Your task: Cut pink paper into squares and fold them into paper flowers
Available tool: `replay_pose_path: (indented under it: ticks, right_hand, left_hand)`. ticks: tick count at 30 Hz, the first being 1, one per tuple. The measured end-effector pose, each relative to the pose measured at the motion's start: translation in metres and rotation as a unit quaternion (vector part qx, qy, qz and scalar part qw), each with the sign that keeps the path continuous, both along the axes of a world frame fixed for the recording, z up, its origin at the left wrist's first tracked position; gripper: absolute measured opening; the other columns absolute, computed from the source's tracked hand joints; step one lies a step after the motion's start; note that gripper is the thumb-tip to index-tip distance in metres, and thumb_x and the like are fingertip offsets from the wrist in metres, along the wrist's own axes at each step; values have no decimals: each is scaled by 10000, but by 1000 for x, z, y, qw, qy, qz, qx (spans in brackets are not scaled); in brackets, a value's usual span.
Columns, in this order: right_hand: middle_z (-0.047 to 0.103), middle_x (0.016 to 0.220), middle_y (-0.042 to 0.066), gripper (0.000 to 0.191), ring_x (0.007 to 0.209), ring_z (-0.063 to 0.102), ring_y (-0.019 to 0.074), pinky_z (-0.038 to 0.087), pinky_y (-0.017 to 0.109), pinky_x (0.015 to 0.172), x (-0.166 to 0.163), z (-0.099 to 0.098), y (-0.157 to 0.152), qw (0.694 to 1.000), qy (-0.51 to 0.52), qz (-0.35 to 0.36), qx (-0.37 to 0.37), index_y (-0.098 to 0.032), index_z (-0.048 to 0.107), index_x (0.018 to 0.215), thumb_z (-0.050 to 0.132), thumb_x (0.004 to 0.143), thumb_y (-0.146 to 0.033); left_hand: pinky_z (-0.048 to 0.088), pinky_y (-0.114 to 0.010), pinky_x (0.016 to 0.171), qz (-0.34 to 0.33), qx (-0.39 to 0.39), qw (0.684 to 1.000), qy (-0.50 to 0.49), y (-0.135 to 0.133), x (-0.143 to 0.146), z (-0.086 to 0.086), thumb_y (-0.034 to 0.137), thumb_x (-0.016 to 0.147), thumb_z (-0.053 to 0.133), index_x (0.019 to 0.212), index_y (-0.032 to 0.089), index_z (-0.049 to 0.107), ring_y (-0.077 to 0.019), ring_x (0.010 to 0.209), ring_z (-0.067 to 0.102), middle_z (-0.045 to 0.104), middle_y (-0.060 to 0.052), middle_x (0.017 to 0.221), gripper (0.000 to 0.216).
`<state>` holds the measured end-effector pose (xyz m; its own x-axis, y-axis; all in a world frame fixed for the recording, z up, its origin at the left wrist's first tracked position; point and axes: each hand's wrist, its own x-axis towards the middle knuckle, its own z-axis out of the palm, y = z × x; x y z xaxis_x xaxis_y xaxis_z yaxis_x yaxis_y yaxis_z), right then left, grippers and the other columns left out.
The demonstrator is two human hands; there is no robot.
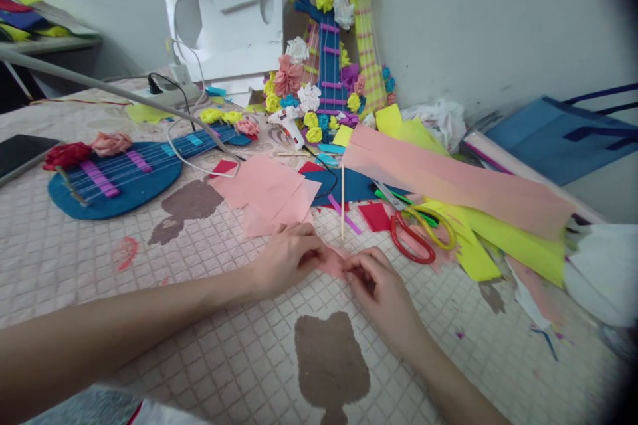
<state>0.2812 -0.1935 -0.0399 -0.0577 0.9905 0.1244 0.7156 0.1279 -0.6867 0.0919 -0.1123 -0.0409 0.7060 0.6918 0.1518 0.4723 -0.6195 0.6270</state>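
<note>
Between my two hands is a small piece of pink crepe paper (pixel 331 261), partly covered by fingers. My left hand (pixel 289 257) pinches its left end, and my right hand (pixel 376 282) pinches its right end. Just beyond the left hand lie several flat pink paper squares (pixel 266 186), overlapping one another. A thin wooden stick (pixel 342 202) points toward the held paper from behind. To the right of it rest scissors (pixel 416 239) with one red and one yellow handle loop, on top of paper scraps.
A blue paper guitar (pixel 119 179) with paper roses lies at left, near a phone (pixel 22 154). Behind stand decorated guitars (pixel 329 60) and a white glue gun (pixel 288 125). Long pink (pixel 458 176) and yellow paper strips (pixel 518 246) spread at right. A pale pole (pixel 100 83) crosses the left side.
</note>
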Motion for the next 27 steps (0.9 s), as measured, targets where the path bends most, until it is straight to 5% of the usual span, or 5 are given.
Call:
replay_pose_path:
  ticks: [5, 9, 15, 19, 27]
  right_hand:
    - [530, 852, 37, 75, 788, 545, 183, 454, 314, 679, -2, -4, 2, 999, -45, -11, 22, -206, 559, 830, 490, 852, -186]
    - [517, 858, 33, 76, 798, 534, 179, 455, 315, 699, -2, -7, 1, 999, -43, -7, 19, -206, 521, 835, 493, 826, -137]
    - [517, 861, 31, 169, 752, 534, 174, 473, 300, 636, 3, -10, -3, 998, -23, -44, 26, -207, 460, 941, 509, 797, -135]
    - [516, 982, 62, 308, 883, 554, 198, 497, 348, 746, 3, -9, -3, 998, -41, 0, 41, -228, 481, 1100, 468, 818, -106]
    - [499, 980, 59, 212, 896, 558, 196, 508, 352, 761, 2, -4, -4, 997, -64, 23, 20, -236, 529, 1061, 479, 865, -174]
  left_hand:
    - [415, -318, 757, 17, 3, 1000, 18, 0, 3, 2, 210, 791, 576, 831, 201, 663, -198, 859, 540, 573, -31, 813, 96]
    - [413, -298, 723, 29, -1, 1000, 9, 1, 4, -1, 130, 738, 585, 753, 178, 621, -186, 834, 540, 576, -25, 821, 62]
    - [444, -320, 740, 56, -36, 997, -48, 0, 0, -1, 59, 676, 584, 935, 178, 532, -185, 858, 542, 568, -30, 917, 290]
    - [458, -325, 766, 27, -43, 998, -42, -2, -1, 4, 30, 700, 542, 1022, 208, 579, -189, 922, 543, 537, -50, 1001, 370]
    - [449, -341, 808, 7, -40, 999, -13, 2, -1, 5, 76, 756, 553, 941, 204, 653, -203, 954, 545, 570, -53, 956, 246]
